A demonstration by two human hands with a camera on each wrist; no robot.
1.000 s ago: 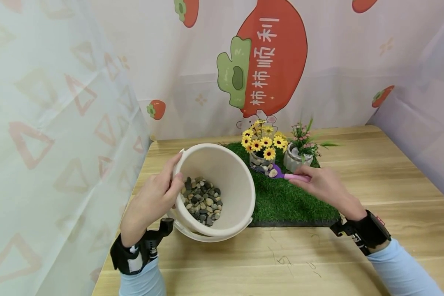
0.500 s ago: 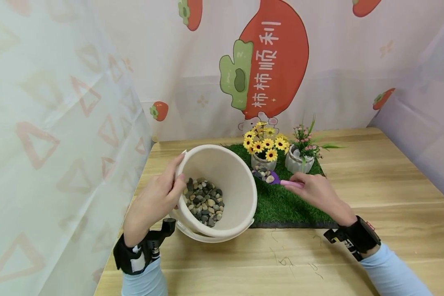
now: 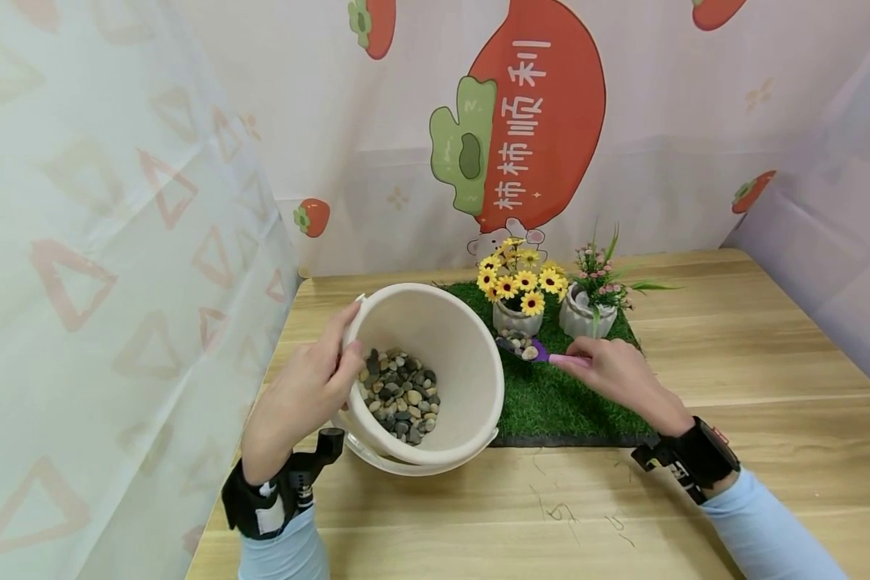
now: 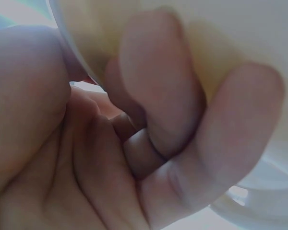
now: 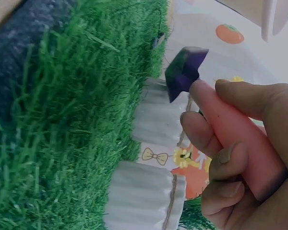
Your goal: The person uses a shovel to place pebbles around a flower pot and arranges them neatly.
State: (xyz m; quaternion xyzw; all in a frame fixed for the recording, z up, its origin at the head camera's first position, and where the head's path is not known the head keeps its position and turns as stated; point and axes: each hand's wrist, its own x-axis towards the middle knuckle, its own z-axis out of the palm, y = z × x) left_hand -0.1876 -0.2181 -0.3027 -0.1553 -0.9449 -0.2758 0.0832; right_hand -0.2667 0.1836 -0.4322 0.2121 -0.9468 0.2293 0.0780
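My left hand (image 3: 300, 391) grips the left rim of a white bucket (image 3: 467, 362), thumb inside and fingers curled round the outer wall (image 4: 156, 76). The bucket leans towards me, with grey and tan pebbles (image 3: 402, 399) at its bottom. In my right hand (image 3: 623, 374) is a small trowel (image 3: 569, 361), held by its pink handle (image 5: 235, 129). Its purple blade (image 5: 185, 69) carries several pebbles (image 3: 519, 345). The blade hovers over the grass mat, just before the pot of yellow flowers (image 3: 518, 322) and right of the bucket.
Green artificial grass mat (image 3: 558, 411) lies under both pots. A second ribbed pot (image 3: 587, 320) with pink flowers and long leaves stands right of the first. Loose dark strands (image 3: 561, 511) lie on the wooden table (image 3: 732, 346). Printed cloth (image 3: 377, 105) hangs behind and at the sides.
My right hand has brought the loaded trowel slightly left and nearer to me, lower in the head view. The left hand keeps its grip on the bucket; the head view shifted slightly.
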